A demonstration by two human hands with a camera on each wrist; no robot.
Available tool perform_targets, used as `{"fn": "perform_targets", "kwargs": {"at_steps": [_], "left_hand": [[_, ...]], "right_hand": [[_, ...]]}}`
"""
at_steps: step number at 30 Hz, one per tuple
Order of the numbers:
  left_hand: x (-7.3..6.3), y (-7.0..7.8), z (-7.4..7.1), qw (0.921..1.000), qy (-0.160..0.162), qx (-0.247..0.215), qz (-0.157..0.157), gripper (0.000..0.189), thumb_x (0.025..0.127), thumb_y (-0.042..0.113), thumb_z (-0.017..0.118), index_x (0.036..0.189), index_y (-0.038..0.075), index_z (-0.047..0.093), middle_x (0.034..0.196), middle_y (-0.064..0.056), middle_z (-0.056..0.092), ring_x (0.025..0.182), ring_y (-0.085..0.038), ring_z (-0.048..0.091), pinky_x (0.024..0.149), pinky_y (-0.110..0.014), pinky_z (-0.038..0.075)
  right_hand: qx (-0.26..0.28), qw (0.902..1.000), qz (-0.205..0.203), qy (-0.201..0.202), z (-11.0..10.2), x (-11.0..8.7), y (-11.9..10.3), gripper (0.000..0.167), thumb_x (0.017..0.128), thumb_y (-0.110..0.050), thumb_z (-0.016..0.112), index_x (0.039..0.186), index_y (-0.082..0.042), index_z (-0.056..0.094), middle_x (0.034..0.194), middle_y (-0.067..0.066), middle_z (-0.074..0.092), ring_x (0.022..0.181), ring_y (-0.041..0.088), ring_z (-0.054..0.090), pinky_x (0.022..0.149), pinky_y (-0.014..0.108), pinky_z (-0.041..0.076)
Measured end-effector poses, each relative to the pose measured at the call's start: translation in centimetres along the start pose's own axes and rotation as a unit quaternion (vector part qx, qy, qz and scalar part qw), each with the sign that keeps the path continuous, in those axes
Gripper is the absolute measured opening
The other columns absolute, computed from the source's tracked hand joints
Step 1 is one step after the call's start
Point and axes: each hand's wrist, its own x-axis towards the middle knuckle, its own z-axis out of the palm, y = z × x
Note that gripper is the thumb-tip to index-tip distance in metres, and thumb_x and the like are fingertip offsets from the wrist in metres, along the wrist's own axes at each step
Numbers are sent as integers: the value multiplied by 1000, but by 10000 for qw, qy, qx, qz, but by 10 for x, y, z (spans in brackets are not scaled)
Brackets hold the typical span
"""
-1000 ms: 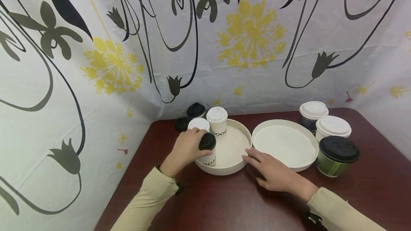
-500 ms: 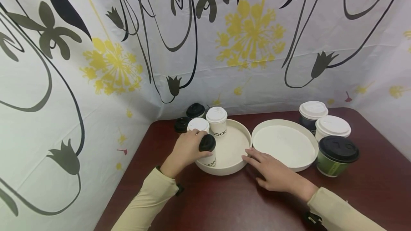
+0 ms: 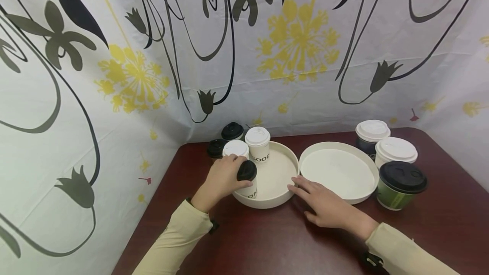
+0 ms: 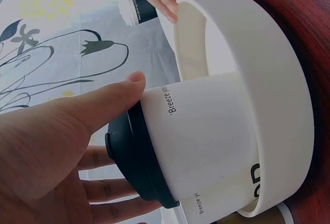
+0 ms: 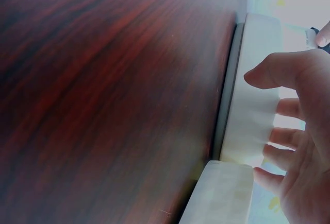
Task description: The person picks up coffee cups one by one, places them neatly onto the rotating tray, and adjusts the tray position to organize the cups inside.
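Note:
My left hand (image 3: 221, 177) holds a white paper coffee cup by its black lid (image 3: 247, 170), thumb on one side and fingers round the other. In the left wrist view the cup's white body (image 4: 198, 131) stands inside the round cream tray (image 3: 267, 203), near its wall. Two white-lidded paper cups are beyond it: one (image 3: 257, 137) stands in the tray, the other (image 3: 236, 148) is partly behind my left hand. My right hand (image 3: 324, 205) has its fingertips at the tray's right rim, fingers relaxed, with the thumb apart below.
A second round tray (image 3: 340, 173) with nothing in it touches the first on the right. Beside it stand a green cup with a black lid (image 3: 401, 186) and two white-lidded cups (image 3: 396, 150). Two black-lidded cups (image 3: 232, 130) stand at the back left. Patterned cloth (image 3: 244, 54) hangs behind the table.

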Motion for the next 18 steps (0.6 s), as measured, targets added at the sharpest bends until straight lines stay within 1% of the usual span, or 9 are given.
{"fn": "perform_targets", "kwargs": {"at_steps": [9, 14, 18], "left_hand": [[0, 2, -1, 9998, -127, 96, -90, 79, 76, 55, 80, 137, 13, 54, 126, -11, 65, 116, -28, 63, 98, -46, 53], [0, 3, -1, 9996, -150, 191, -110, 85, 76, 56, 79, 142, 10, 50, 130, -13, 63, 120, -29, 61, 99, -47, 52], [0, 3, 0, 9996, -164, 167, -146, 88, 76, 56, 79, 144, 9, 47, 132, -13, 61, 122, -29, 60, 101, -47, 51]], "right_hand": [[6, 10000, -19, 26, 0, 0, 0, 76, 77, -20, 78, 146, -10, 46, 151, 17, 45, 141, 36, 45, 107, 50, 46], [23, 10000, -1, -5, 0, 0, 0, 76, 78, -20, 77, 146, -10, 46, 151, 17, 45, 141, 36, 44, 108, 50, 45], [39, 10000, 12, -13, -1, 0, -1, 76, 77, -19, 77, 146, -10, 46, 151, 18, 45, 141, 36, 44, 108, 50, 45]]}}
